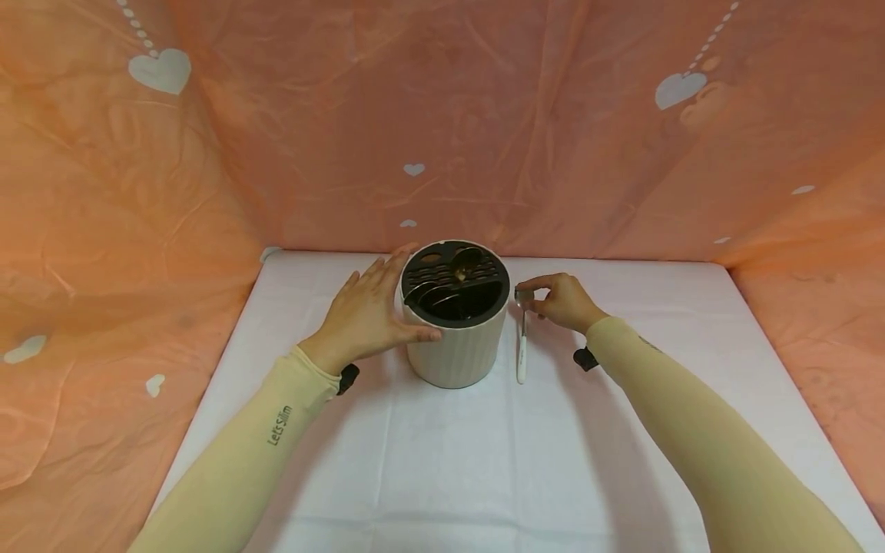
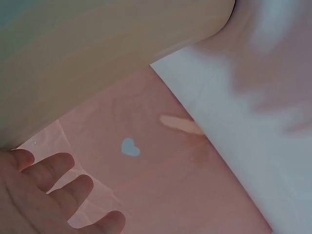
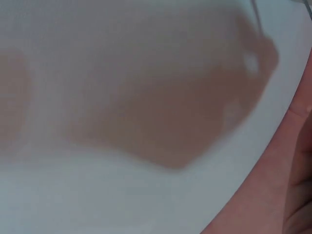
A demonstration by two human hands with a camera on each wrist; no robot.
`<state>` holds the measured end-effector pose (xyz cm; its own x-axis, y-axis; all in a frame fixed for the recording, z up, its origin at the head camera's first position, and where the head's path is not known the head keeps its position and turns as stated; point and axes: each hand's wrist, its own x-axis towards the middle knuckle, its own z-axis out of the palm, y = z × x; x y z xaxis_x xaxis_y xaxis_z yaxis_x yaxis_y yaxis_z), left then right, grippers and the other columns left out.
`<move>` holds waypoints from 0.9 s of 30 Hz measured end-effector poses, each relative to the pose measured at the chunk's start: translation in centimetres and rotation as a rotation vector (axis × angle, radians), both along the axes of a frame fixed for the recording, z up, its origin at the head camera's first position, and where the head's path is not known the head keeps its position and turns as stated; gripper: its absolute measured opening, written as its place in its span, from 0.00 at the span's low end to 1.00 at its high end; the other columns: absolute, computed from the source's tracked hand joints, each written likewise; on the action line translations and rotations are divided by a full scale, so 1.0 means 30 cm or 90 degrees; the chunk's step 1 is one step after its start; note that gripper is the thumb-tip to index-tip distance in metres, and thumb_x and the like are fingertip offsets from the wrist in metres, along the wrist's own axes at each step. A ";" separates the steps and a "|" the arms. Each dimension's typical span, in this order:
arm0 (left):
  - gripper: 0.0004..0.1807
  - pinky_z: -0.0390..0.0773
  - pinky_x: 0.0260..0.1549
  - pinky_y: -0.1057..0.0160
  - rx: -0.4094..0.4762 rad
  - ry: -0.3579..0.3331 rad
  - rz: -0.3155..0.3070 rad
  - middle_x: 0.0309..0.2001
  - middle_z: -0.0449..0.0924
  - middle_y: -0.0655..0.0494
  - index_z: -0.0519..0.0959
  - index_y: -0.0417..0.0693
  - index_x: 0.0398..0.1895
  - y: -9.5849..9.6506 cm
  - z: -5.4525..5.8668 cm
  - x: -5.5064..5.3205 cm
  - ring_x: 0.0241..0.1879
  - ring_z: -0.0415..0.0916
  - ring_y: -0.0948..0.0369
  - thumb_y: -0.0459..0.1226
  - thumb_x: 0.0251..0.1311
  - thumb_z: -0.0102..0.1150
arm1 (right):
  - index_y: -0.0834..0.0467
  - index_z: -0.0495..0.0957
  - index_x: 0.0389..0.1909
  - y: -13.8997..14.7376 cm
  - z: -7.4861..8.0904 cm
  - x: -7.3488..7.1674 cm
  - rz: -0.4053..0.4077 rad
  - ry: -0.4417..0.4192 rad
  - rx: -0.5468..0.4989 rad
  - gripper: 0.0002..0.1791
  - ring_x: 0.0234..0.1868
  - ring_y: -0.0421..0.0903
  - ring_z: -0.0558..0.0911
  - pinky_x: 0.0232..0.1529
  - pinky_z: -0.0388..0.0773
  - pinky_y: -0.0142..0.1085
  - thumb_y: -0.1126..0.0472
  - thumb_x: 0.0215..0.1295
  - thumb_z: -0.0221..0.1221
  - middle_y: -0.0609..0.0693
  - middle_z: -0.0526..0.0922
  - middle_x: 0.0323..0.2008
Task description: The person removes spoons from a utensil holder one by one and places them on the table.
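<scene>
A cream ribbed utensil holder (image 1: 452,357) with a black slotted top (image 1: 494,296) stands upright on the white table. My left hand (image 1: 369,315) rests against its left side, fingers extended and thumb across the front. In the left wrist view, the left fingers (image 2: 70,195) lie below the holder's wall (image 2: 112,48). Just right of the holder, my right hand (image 1: 563,302) pinches a white-handled spoon (image 1: 522,361) near its metal head, the handle hanging down. The fingers partly hide that head. Only an edge of the right hand (image 3: 300,190) shows in the right wrist view.
A dark, shiny ladle-like bowl (image 1: 466,261) sits in the holder's slotted top, and curved metal rims show in its front opening. Behind the white tablecloth (image 1: 442,461) hangs an orange-pink curtain (image 1: 442,115) with heart prints, also along both sides.
</scene>
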<state>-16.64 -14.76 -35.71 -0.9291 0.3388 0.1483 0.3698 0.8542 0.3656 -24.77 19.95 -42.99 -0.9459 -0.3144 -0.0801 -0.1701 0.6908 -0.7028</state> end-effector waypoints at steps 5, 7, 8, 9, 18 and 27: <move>0.69 0.51 0.67 0.34 0.002 0.004 -0.005 0.78 0.49 0.60 0.37 0.74 0.80 0.000 -0.003 -0.001 0.74 0.52 0.47 0.85 0.33 0.49 | 0.56 0.85 0.53 -0.004 -0.018 0.000 0.005 0.010 0.001 0.21 0.24 0.54 0.83 0.20 0.70 0.33 0.70 0.58 0.65 0.55 0.85 0.43; 0.69 0.51 0.67 0.34 -0.001 0.003 -0.004 0.78 0.49 0.60 0.36 0.74 0.80 0.000 -0.004 -0.001 0.74 0.52 0.47 0.85 0.33 0.49 | 0.56 0.85 0.53 -0.007 -0.027 -0.001 0.008 0.015 0.002 0.20 0.23 0.52 0.83 0.20 0.71 0.33 0.70 0.58 0.64 0.55 0.85 0.44; 0.69 0.51 0.67 0.34 -0.002 0.003 -0.004 0.78 0.49 0.60 0.36 0.74 0.80 -0.001 -0.005 -0.001 0.74 0.52 0.47 0.85 0.33 0.49 | 0.57 0.85 0.53 -0.009 -0.032 -0.001 0.012 0.018 0.002 0.20 0.22 0.51 0.83 0.21 0.72 0.33 0.70 0.58 0.64 0.56 0.85 0.45; 0.69 0.51 0.67 0.34 -0.002 0.002 -0.004 0.78 0.48 0.60 0.36 0.75 0.80 -0.001 -0.005 -0.001 0.74 0.51 0.47 0.85 0.33 0.48 | 0.57 0.85 0.53 -0.010 -0.036 -0.001 0.012 0.021 0.003 0.20 0.22 0.49 0.82 0.22 0.73 0.34 0.70 0.58 0.64 0.56 0.84 0.45; 0.69 0.51 0.67 0.34 -0.003 0.004 0.001 0.78 0.48 0.61 0.35 0.77 0.79 -0.001 -0.005 0.000 0.74 0.51 0.47 0.85 0.33 0.48 | 0.55 0.87 0.51 -0.007 -0.085 -0.003 0.019 0.067 0.065 0.18 0.38 0.48 0.82 0.47 0.75 0.43 0.66 0.60 0.60 0.53 0.87 0.44; 0.69 0.51 0.67 0.34 -0.007 0.004 0.005 0.78 0.48 0.60 0.35 0.76 0.79 -0.001 -0.007 -0.001 0.74 0.51 0.47 0.85 0.32 0.50 | 0.56 0.87 0.49 0.001 -0.114 0.010 0.025 0.076 0.074 0.14 0.53 0.54 0.81 0.57 0.73 0.49 0.64 0.63 0.62 0.55 0.85 0.49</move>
